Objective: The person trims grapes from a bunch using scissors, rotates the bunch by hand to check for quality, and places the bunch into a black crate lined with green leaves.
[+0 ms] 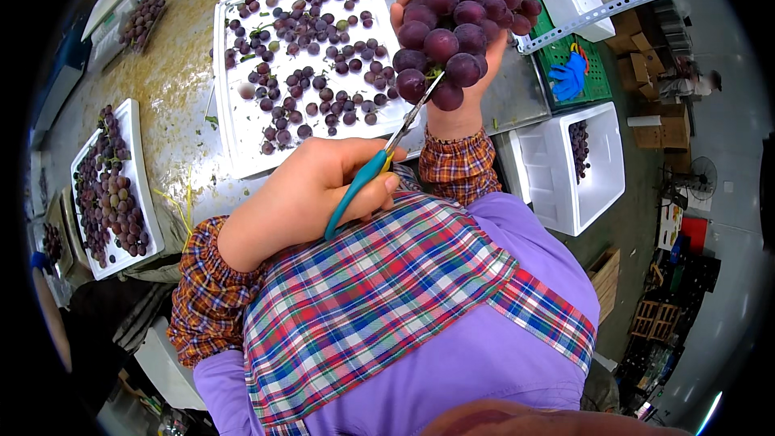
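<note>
My left hand (pixel 300 184) is closed round the teal-and-yellow handles of a pair of slim scissors (pixel 355 194). Their blades point up to the right and their tip lies among the lower grapes of a bunch. That bunch of dark purple grapes (pixel 440 44), with some green stem showing, rests in my right hand (pixel 494 64), held palm up with its fingers curled about the fruit. Left of the bunch, on the table, sits a white tray (pixel 250 157) scattered with loose grapes and small clusters (pixel 303 24). The bunch hides most of my right palm.
Another white tray (pixel 151 236) of grape bunches stands on the left of the wet metal table (pixel 187 73). To the right are a white foam box (pixel 593 202) with grapes inside, a blue glove (pixel 569 77) on a green crate (pixel 599 85), and a perforated metal bar (pixel 622 6).
</note>
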The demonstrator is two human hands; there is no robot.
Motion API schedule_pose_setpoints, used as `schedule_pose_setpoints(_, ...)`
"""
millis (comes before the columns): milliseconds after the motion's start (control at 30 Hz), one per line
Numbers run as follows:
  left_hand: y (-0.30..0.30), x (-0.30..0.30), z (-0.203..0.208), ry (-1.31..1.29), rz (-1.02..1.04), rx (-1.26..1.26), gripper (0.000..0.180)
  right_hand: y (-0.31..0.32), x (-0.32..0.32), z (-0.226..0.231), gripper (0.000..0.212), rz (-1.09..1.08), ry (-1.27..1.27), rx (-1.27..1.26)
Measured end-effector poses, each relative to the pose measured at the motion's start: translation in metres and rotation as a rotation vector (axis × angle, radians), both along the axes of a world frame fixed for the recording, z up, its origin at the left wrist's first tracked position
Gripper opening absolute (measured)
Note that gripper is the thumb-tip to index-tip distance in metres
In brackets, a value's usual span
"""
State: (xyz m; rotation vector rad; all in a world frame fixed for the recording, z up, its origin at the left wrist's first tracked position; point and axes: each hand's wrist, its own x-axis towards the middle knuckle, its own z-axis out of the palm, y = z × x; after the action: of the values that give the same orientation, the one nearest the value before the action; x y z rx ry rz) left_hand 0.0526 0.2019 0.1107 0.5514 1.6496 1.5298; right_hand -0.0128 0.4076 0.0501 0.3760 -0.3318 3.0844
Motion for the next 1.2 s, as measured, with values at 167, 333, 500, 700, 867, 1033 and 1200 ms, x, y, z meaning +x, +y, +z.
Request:
schedule_pose_setpoints(167,0.001,0.003,0.005,0.057,0.018,-0.051,0.019,0.002,-0.003,-0.005,0.071,0.045,-0.03,-0.077)
schedule_pose_setpoints(333,0.001,0.003,0.005,0.052,0.033,-0.049,0.017,0.004,-0.007,-0.008,0.071,0.034,0.009,-0.01)
schedule_pose_setpoints(500,-0.003,0.003,0.004,0.08,0.005,-0.034,0.019,0.001,-0.003,-0.003,0.069,0.008,0.026,0.059)
schedule_pose_setpoints(700,-0.019,0.004,0.0,0.301,-0.078,-0.005,0.023,0.002,-0.003,-0.001,0.072,0.163,0.034,-0.257)
schedule_pose_setpoints(867,-0.032,0.012,-0.007,0.246,0.11,0.086,0.024,0.005,-0.006,-0.008,0.075,0.141,0.004,-0.145)
schedule_pose_setpoints(1033,-0.045,0.01,-0.01,0.078,0.284,0.082,0.028,0.01,-0.004,-0.017,0.064,0.317,0.123,-0.162)
schedule_pose_setpoints(1200,-0.042,0.01,-0.017,0.111,0.4,0.03,0.034,0.007,-0.003,-0.018,0.074,0.304,0.231,-0.039)
